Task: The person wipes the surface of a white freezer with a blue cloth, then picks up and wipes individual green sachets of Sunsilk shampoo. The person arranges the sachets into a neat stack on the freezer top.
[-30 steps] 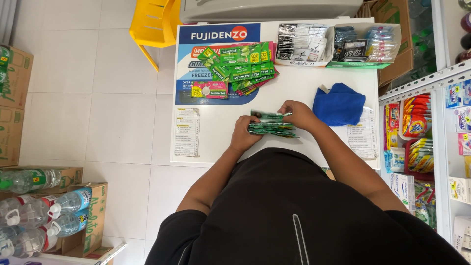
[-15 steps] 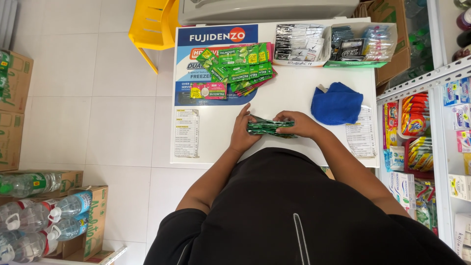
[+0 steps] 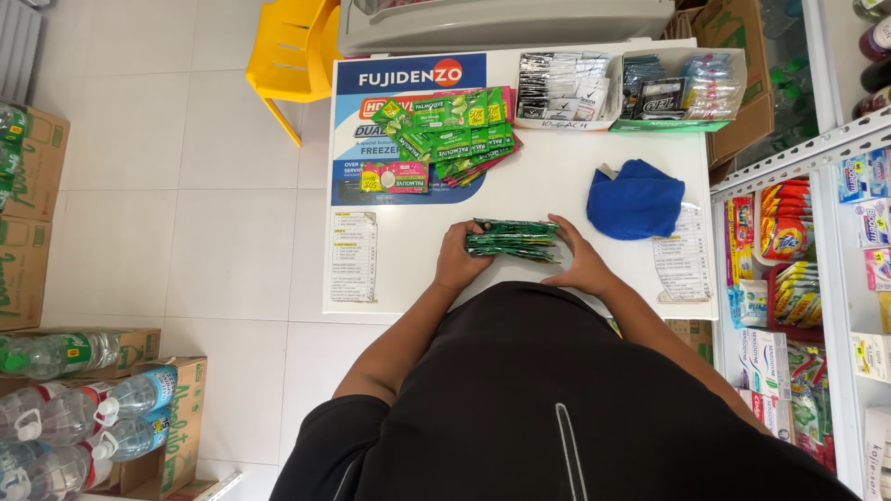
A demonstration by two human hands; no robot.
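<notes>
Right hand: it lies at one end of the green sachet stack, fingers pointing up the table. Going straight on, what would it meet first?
Probably bare white table, then the clear tray of sachets; the right hand likely passes beside the blue cloth.

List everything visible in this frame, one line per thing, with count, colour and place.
stack of sachets: one bundle, green, table front, between both hands
loose sachets: a fanned pile, count unclear, green with some pink, on the poster
poster: one, blue and white, table's far left
cloth: one, blue, right of the stack
trays of sachets: two, clear, table's far edge
paper sheets: two, white, table's left and right edges
table: one, white
chair: one, yellow, beyond the table
water bottles: several, clear, in boxes on the floor
left hand: on the stack's left end
right hand: on the stack's right end
</notes>
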